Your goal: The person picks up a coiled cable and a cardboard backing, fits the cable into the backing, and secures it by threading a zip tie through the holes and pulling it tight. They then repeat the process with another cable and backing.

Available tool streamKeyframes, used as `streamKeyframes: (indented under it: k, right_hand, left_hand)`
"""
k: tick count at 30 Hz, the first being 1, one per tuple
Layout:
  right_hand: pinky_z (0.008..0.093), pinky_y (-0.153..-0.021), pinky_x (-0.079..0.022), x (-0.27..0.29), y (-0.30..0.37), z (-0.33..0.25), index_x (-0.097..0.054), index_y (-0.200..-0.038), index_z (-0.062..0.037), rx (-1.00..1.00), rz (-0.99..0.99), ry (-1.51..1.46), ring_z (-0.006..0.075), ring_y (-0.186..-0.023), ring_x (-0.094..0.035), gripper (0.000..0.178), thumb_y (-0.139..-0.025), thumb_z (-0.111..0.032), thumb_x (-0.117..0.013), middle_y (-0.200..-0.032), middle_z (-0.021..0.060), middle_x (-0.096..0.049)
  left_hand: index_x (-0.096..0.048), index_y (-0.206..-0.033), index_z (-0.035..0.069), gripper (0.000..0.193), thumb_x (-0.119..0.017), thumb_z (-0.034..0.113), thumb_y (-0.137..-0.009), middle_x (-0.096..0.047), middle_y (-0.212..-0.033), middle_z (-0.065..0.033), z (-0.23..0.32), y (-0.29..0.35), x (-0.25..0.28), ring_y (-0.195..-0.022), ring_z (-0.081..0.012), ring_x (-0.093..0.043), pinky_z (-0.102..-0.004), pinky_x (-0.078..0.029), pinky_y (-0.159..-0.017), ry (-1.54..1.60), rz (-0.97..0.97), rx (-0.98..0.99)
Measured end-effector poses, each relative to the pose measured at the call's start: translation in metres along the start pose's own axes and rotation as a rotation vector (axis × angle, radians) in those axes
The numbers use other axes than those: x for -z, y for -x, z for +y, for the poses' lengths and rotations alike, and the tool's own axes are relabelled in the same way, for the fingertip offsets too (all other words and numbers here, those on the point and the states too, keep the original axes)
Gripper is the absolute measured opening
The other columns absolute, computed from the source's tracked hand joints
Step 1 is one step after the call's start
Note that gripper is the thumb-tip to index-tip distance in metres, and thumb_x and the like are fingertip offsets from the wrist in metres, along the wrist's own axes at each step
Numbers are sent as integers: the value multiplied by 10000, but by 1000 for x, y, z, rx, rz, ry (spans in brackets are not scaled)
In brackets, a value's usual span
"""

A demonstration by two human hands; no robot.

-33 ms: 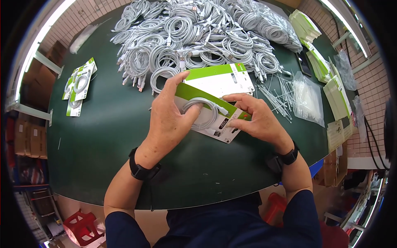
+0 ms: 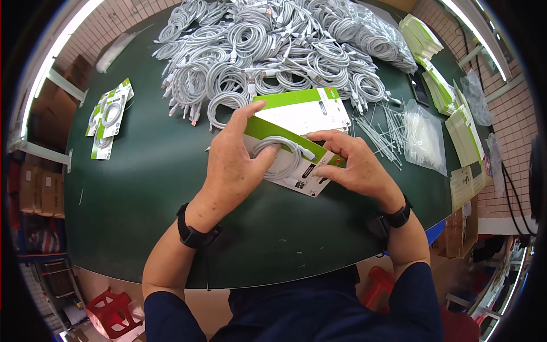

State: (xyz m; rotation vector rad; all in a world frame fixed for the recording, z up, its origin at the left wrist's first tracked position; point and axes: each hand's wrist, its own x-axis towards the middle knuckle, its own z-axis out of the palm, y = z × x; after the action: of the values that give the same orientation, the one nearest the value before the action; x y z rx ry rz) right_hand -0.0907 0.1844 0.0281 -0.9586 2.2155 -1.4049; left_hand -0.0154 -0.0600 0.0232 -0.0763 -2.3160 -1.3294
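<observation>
One card (image 2: 288,132), long axis slanting down-right: your left hand (image 2: 232,157) grips its upper end and coiled cable (image 2: 296,161), your right hand (image 2: 362,165) its lower.

On the floor at your lower left stands a red plastic stool (image 2: 113,314); farther up that side you see brown cardboard boxes (image 2: 44,191) and a bright light tube (image 2: 57,50). A flat black device (image 2: 420,89) lies on the green table (image 2: 137,219) at your far right. Beyond that edge, you have black cords (image 2: 515,194) against a tiled wall (image 2: 517,122), with a brown carton (image 2: 462,229) lower down.
</observation>
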Motion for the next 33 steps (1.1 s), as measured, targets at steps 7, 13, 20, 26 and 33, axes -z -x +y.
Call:
streamKeyframes:
  k: [7, 13, 20, 26, 33]
  right_hand:
    - [321, -848, -560, -6, -1, -14, -594, -1380, -19, 332, 123, 189, 159, -952, -687, 666, -764, -71, -843, -1123, 122, -718]
    - [314, -877, -546, -27, 6, -22, -577, -1378, -1, 181, 245, -124, 166, -1020, -658, 540, -863, 39, -735, -1157, 145, -679]
    - [291, -857, -542, -42, 5, -9, -593, -1302, 13, 291, 397, -250, 174, -1009, -653, 416, -905, 87, -695, -1128, 142, -651]
    - [290, -773, -550, -38, 5, -1, -655, -1167, -2, 504, 458, 142, 180, -945, -671, 313, -876, 67, -751, -1099, 157, -675]
    - [321, -734, -569, -38, -1, -2, -696, -1087, -26, 584, 529, 199, 236, -878, -697, 266, -849, 46, -790, -1016, 151, -704]
  left_hand:
    - [-480, -1461, 83, 726, -763, 21, -796, -656, -1229, -190, 13, 6, -4, -1056, -338, -683, -403, -551, -892, -52, -272, -182]
    - [-493, -1438, 99, 738, -802, 21, -772, -630, -1182, -169, 27, 2, -4, -1011, -339, -675, -417, -560, -836, -159, -164, -315]
    - [-506, -1401, 87, 711, -823, -23, -774, -600, -1212, -142, 15, 17, -21, -1027, -269, -665, -359, -564, -789, -84, 90, -237]
    - [-676, -1173, 84, 453, -838, -32, -766, -648, -1122, -126, 7, 27, -38, -905, -246, -661, -343, -563, -710, 235, 173, -202]
    - [-723, -1055, 55, 305, -828, -40, -785, -667, -1052, -122, 8, 21, -35, -854, -252, -673, -341, -569, -690, 135, 104, -219]
